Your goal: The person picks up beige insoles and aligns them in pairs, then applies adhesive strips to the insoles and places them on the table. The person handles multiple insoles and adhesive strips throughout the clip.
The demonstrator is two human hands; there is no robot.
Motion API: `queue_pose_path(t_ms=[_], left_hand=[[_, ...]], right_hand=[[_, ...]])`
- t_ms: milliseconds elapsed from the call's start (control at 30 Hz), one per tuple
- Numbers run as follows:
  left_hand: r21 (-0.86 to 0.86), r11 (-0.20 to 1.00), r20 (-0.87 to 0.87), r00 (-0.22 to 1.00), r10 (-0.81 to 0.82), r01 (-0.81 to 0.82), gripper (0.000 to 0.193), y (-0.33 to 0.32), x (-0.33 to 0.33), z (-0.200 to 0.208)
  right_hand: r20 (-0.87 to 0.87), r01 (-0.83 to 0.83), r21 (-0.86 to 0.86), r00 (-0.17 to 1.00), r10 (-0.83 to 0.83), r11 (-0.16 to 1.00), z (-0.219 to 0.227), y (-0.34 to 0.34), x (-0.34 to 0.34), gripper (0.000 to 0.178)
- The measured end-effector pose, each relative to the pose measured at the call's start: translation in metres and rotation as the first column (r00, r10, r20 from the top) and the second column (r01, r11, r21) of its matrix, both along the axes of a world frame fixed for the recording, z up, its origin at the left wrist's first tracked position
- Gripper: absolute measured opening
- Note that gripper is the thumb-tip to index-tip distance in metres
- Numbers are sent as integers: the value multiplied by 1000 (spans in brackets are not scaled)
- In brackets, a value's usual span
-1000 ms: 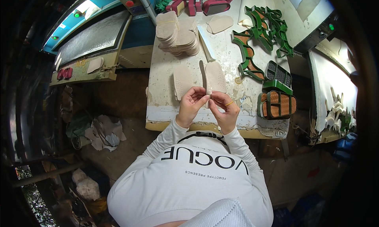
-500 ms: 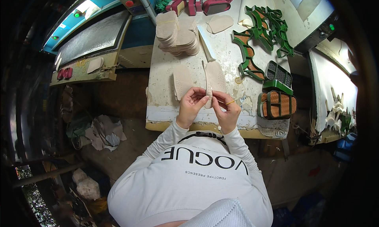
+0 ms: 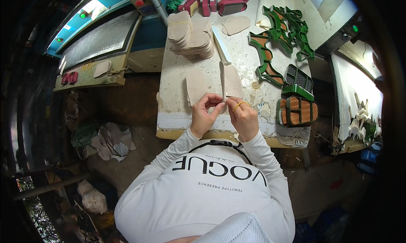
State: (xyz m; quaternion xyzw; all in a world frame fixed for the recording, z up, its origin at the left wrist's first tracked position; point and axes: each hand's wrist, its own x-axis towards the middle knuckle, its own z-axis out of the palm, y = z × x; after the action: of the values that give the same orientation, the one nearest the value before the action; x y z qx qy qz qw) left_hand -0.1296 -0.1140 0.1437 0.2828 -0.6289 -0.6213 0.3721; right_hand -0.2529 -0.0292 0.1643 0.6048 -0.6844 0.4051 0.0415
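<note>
A beige insole [image 3: 222,80] stands nearly edge-on above the near part of the table. My left hand [image 3: 206,113] pinches its near end from the left, thumb against fingers. From the other side my right hand [image 3: 243,117], with a yellow ring, has closed its fingers on the same end. Just right of the held insole another beige insole [image 3: 233,82] lies on the table, its near end partly behind my right hand. Perforated insoles [image 3: 195,84] lie beyond my left hand.
Tall stacks of insole pieces [image 3: 186,38] stand farther back, beside a white strip [image 3: 221,46]. Green cutting dies [image 3: 270,59] run along the right side, with one die [image 3: 297,112] near the front corner. Maroon blocks [image 3: 231,6] sit at the far edge. A worktable [image 3: 169,116] supports them.
The held insole has turned more edge-on and its far end has shifted slightly. My right hand has rolled inward, its fingers curling closer over the near end.
</note>
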Motion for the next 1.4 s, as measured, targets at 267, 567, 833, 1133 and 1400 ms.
queue_pose_path(t_ms=[267, 567, 833, 1133, 1400], left_hand=[[98, 995, -63, 998, -3, 9, 21, 3, 0, -6], [336, 941, -123, 992, -10, 51, 24, -1, 1, -13], [467, 881, -150, 989, -2, 73, 28, -7, 6, -15], [409, 911, -125, 992, 7, 45, 26, -3, 6, -16], [393, 919, -148, 988, 48, 14, 24, 1, 2, -13]], right_hand=[[-73, 30, 37, 997, -27, 999, -2, -5, -1, 13], [58, 27, -2, 998, -27, 1000, -5, -7, -6, 16], [655, 96, -39, 754, -47, 995, -7, 0, -14, 10], [618, -5, -76, 785, 51, 997, -11, 2, 0, 15], [338, 8, -135, 940, 39, 991, -19, -1, 6, 19]])
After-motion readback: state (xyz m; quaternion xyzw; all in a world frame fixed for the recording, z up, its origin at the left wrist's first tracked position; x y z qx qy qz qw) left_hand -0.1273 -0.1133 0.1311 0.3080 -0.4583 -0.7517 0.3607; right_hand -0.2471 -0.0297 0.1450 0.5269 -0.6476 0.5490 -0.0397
